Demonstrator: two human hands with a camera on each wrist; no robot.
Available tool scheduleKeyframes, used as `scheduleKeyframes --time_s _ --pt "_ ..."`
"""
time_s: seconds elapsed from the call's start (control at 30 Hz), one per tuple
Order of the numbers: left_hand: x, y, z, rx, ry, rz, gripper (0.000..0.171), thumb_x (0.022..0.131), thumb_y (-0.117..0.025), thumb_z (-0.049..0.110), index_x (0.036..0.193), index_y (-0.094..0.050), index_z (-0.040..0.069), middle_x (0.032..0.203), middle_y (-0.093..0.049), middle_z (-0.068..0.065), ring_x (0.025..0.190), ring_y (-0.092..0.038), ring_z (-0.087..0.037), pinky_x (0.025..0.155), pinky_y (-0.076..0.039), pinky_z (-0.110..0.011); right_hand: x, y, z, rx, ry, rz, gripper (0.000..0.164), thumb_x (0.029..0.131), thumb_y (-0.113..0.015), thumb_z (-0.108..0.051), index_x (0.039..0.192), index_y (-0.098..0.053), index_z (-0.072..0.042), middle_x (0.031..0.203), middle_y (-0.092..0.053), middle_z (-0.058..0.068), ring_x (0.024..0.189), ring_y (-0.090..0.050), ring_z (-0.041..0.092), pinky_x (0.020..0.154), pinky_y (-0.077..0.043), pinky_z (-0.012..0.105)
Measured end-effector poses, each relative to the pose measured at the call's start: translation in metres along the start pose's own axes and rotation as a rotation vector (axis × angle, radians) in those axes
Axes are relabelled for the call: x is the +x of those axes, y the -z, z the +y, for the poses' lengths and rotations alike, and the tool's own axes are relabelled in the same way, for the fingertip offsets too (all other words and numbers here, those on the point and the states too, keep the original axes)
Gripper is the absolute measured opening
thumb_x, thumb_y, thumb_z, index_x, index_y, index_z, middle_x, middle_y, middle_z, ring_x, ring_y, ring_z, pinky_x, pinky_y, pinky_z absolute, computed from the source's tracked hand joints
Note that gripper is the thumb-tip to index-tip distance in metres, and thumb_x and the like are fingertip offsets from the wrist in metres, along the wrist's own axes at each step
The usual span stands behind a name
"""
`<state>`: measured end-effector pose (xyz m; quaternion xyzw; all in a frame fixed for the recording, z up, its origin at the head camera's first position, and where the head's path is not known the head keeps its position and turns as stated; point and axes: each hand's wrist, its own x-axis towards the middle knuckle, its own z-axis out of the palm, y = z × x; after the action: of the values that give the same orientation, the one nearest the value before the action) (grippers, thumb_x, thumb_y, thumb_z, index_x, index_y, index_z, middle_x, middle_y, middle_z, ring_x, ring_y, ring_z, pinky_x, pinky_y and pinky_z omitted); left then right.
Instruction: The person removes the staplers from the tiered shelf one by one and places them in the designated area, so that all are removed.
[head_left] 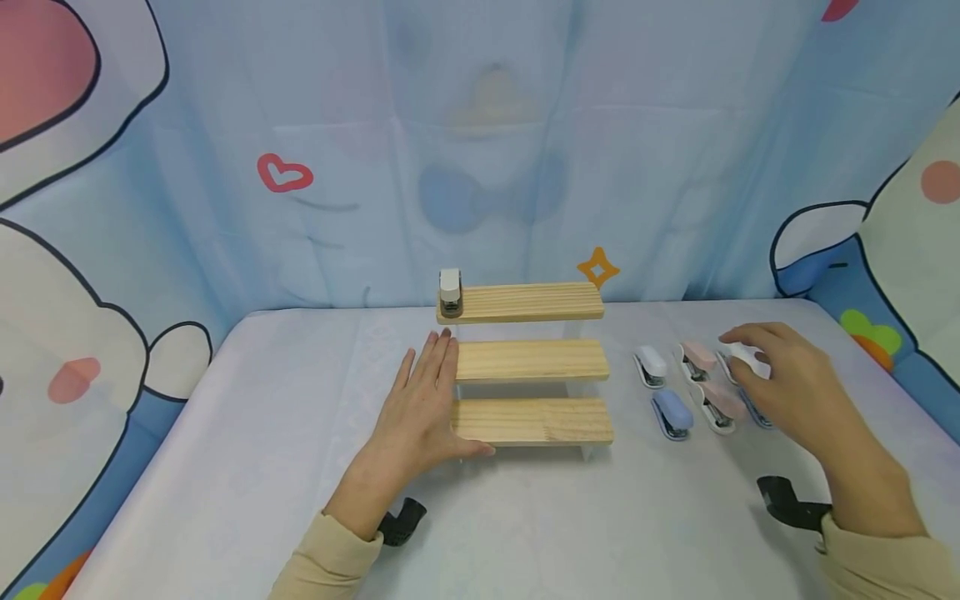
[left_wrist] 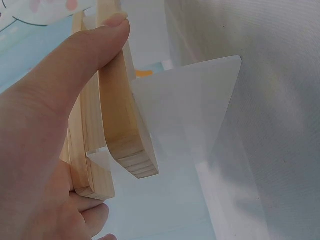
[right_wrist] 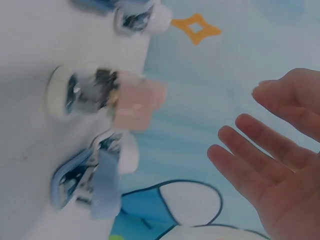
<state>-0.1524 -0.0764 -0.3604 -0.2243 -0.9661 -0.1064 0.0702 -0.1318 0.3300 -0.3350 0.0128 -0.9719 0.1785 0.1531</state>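
Observation:
My left hand point(head_left: 420, 408) lies along the left ends of a three-step wooden rack point(head_left: 532, 361), fingers straight. Its thumb touches the front of the lowest board point(left_wrist: 120, 115) in the left wrist view. A white mini stapler point(head_left: 450, 292) stands at the left end of the top board. Over the group of mini staplers at the right, my right hand point(head_left: 787, 383) hovers with thumb and fingers apart, nearest a white stapler point(head_left: 746, 360) it partly hides. A pink stapler point(right_wrist: 132, 100) and a blue stapler point(right_wrist: 105, 185) show in the right wrist view, apart from the fingers.
Left of the right hand lie another white stapler point(head_left: 651, 367), a blue stapler point(head_left: 672, 414) and two pink staplers, the nearer one point(head_left: 720, 406) in front. Clear supports point(left_wrist: 195, 100) carry the boards. A printed blue curtain point(head_left: 510, 150) hangs behind the white table point(head_left: 540, 525).

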Motion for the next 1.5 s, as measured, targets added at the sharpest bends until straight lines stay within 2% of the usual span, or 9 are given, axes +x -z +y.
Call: scheduleKeyframes --time_s 0.3,0.57,0.93,1.3,1.5 --pt "0.000 0.000 0.001 0.002 -0.003 0.005 0.142 0.061 -0.082 0.070 0.159 -0.005 0.002 0.168 -0.008 -0.013 0.156 -0.004 -0.025 0.128 -0.006 -0.046 0.006 0.000 -0.024 0.048 0.092 0.037 0.032 0.093 -0.065 -0.007 0.124 -0.061 0.000 0.137 -0.049 0.030 0.108 -0.053 0.051 0.083 -0.050 0.069" --pt "0.000 0.000 0.001 0.003 -0.006 0.003 0.141 0.061 -0.082 0.069 0.159 -0.006 0.002 0.168 -0.008 -0.013 0.156 -0.005 -0.025 0.128 -0.006 -0.046 0.014 0.000 -0.051 0.040 0.139 0.059 0.032 0.093 -0.065 -0.007 0.124 -0.061 -0.002 0.135 -0.051 0.026 0.110 -0.055 0.048 0.085 -0.050 0.066" --pt "0.001 -0.001 0.002 0.007 -0.008 0.002 0.143 0.060 -0.082 0.071 0.159 -0.004 0.002 0.168 -0.007 -0.013 0.156 -0.004 -0.025 0.128 -0.006 -0.046 0.027 -0.004 -0.088 0.117 0.358 0.146 0.030 0.089 -0.068 0.000 0.119 -0.065 -0.001 0.127 -0.058 0.021 0.102 -0.061 0.040 0.079 -0.054 0.056" --pt "0.001 0.000 0.000 0.006 0.013 -0.004 0.147 0.057 -0.082 0.073 0.159 -0.003 0.002 0.167 -0.005 -0.014 0.156 -0.001 -0.026 0.127 -0.004 -0.047 0.042 -0.007 -0.125 0.179 0.465 0.093 0.029 0.092 -0.064 0.000 0.121 -0.064 -0.001 0.127 -0.058 0.019 0.115 -0.057 0.037 0.086 -0.053 0.051" --pt "-0.001 0.001 -0.001 0.016 0.021 0.024 0.149 0.055 -0.082 0.074 0.158 -0.006 -0.002 0.167 -0.007 -0.018 0.156 -0.004 -0.027 0.127 -0.005 -0.048 0.050 -0.010 -0.138 0.181 0.495 0.048 0.028 0.093 -0.062 -0.001 0.121 -0.063 0.000 0.127 -0.058 0.017 0.113 -0.058 0.035 0.083 -0.052 0.047"
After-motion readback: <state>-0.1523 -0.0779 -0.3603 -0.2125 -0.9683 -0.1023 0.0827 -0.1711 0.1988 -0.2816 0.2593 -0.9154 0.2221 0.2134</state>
